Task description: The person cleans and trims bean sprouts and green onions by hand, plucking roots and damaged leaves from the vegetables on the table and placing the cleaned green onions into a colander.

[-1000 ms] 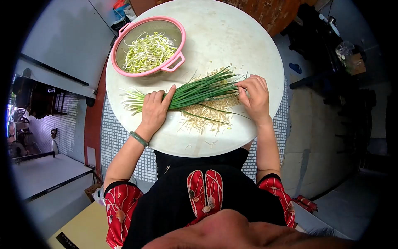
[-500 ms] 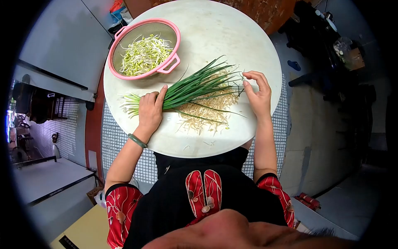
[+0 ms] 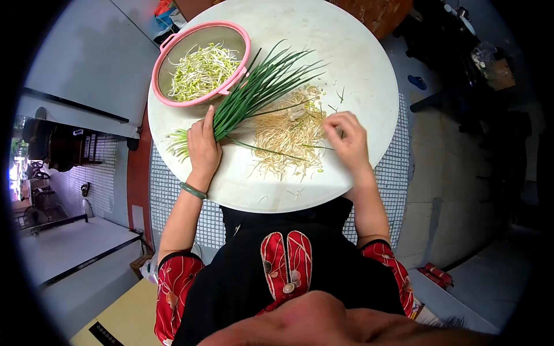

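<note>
A bunch of green chives (image 3: 245, 101) lies slanting over the table, white ends to the left and leaf tips to the upper right. My left hand (image 3: 203, 149) is wrapped round it near the white ends. At the right of a heap of pale sprout trimmings (image 3: 281, 141), my right hand (image 3: 350, 144) has its fingers bent and pinched together. Whatever they may hold is hidden. A loose chive leaf runs from the heap toward these fingers. Several short green scraps (image 3: 340, 97) lie just above the right hand.
Bean sprouts with yellow-green heads (image 3: 202, 72) fill part of a pink-rimmed mesh colander (image 3: 154, 82) at the upper left. It stands on a round white table (image 3: 346, 52). A blue slipper (image 3: 417, 82) is on the floor to the right.
The chives have swung up and left, their leaves now beside the colander and more of the heap uncovered. My right hand has moved down and left, its fingers closing. Green scraps now lie apart.
</note>
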A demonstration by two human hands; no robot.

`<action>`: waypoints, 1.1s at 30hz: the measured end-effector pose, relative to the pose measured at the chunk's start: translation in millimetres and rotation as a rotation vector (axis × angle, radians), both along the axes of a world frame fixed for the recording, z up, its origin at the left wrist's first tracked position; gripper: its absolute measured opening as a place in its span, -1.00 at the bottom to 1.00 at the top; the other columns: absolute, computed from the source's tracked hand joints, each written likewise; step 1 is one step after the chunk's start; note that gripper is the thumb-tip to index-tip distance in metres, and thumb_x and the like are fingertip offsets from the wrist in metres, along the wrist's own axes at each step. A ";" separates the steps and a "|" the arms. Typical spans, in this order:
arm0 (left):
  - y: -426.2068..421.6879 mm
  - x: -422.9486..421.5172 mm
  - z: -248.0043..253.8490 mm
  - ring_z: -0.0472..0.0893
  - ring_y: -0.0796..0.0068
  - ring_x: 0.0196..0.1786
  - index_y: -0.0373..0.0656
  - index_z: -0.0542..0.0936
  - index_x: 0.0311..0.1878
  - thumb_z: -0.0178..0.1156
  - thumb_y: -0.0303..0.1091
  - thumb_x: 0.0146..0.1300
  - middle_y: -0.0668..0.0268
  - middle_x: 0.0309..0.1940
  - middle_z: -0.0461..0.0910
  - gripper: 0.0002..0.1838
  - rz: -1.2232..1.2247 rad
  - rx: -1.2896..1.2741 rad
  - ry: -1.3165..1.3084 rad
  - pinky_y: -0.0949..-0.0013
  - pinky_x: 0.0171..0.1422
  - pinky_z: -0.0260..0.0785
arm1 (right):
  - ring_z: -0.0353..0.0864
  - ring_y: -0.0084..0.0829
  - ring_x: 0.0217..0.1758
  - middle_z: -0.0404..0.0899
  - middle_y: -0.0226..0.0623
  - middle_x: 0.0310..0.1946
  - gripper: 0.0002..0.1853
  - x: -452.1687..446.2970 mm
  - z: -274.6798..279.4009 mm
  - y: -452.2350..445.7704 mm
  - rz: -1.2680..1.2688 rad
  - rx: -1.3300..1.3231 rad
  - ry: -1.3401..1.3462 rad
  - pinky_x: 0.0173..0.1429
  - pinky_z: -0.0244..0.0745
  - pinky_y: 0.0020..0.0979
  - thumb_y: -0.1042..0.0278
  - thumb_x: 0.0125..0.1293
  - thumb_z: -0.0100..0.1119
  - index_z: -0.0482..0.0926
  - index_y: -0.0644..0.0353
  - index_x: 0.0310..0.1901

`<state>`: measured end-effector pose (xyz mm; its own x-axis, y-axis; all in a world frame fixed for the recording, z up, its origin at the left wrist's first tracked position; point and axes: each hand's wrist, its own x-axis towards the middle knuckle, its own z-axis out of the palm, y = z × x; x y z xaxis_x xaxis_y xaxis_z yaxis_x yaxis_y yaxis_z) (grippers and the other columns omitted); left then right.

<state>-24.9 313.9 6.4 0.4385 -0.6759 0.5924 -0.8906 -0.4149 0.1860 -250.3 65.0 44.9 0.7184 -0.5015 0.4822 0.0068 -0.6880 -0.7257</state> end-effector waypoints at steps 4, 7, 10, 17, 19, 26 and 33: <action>-0.2 -0.7 0.8 0.41 0.12 -0.18 -0.18 0.22 0.42 0.05 -0.70 -0.02 0.14 -0.23 0.42 -0.19 0.021 0.018 0.002 0.16 -0.05 0.27 | 0.51 -0.38 -0.24 0.57 -0.40 -0.38 -0.91 -7.1 -6.9 14.7 0.159 -0.222 0.111 0.01 0.33 -0.33 0.33 0.11 0.35 0.65 0.09 -0.36; -0.6 0.0 0.4 0.41 0.11 -0.18 -0.18 0.21 0.42 0.05 -0.70 -0.02 0.14 -0.23 0.42 -0.19 0.017 0.016 0.003 0.15 -0.05 0.27 | 0.51 -0.35 -0.24 0.56 -0.39 -0.39 -0.90 -10.5 -9.2 18.0 0.134 -0.331 0.173 0.03 0.31 -0.33 0.33 0.10 0.34 0.65 0.10 -0.36; -0.7 1.3 -1.0 0.42 0.10 -0.18 -0.19 0.21 0.42 0.05 -0.71 -0.03 0.14 -0.24 0.42 -0.18 0.007 -0.004 0.006 0.14 -0.05 0.27 | 0.51 -0.33 -0.24 0.56 -0.38 -0.39 -0.90 -11.7 -16.9 12.1 0.042 -0.371 0.241 0.04 0.31 -0.34 0.33 0.12 0.32 0.65 0.12 -0.35; 2.5 -1.2 3.4 0.42 0.08 -0.17 -0.18 0.22 0.41 0.03 -0.75 -0.10 0.13 -0.24 0.41 -0.15 0.040 -0.075 0.011 0.13 -0.03 0.27 | 0.58 -0.34 -0.21 0.64 -0.32 -0.34 -0.86 -11.5 -2.9 29.0 0.466 -0.196 0.294 -0.05 0.45 -0.31 0.31 0.19 0.27 0.67 0.16 -0.28; 3.5 -1.0 4.0 0.41 0.07 -0.16 -0.18 0.23 0.41 0.03 -0.75 -0.11 0.12 -0.24 0.41 -0.14 0.060 -0.090 0.015 0.13 -0.03 0.27 | 0.58 -0.35 -0.20 0.64 -0.33 -0.32 -0.87 -8.4 -10.0 38.4 0.511 -0.224 0.283 -0.06 0.46 -0.33 0.31 0.20 0.26 0.67 0.16 -0.28; 4.7 -15.9 32.2 0.44 0.06 -0.18 -0.17 0.24 0.41 0.06 -0.75 -0.15 0.12 -0.23 0.43 -0.12 0.098 -0.005 0.087 0.13 -0.05 0.29 | 0.58 -0.34 -0.24 0.64 -0.36 -0.34 -0.89 -4.0 -3.5 45.0 0.241 -0.245 0.128 -0.08 0.45 -0.34 0.37 0.16 0.28 0.67 0.15 -0.28; 6.8 -11.3 58.8 0.53 0.36 -0.25 -0.28 0.33 0.31 0.09 -0.68 0.13 0.27 -0.24 0.50 -0.40 -0.181 0.023 0.813 0.34 -0.14 0.43 | 0.61 -0.31 -0.29 0.64 -0.31 -0.37 -0.91 -5.2 -7.6 48.1 0.162 -0.196 0.041 -0.15 0.48 -0.34 0.44 0.15 0.27 0.68 0.16 -0.30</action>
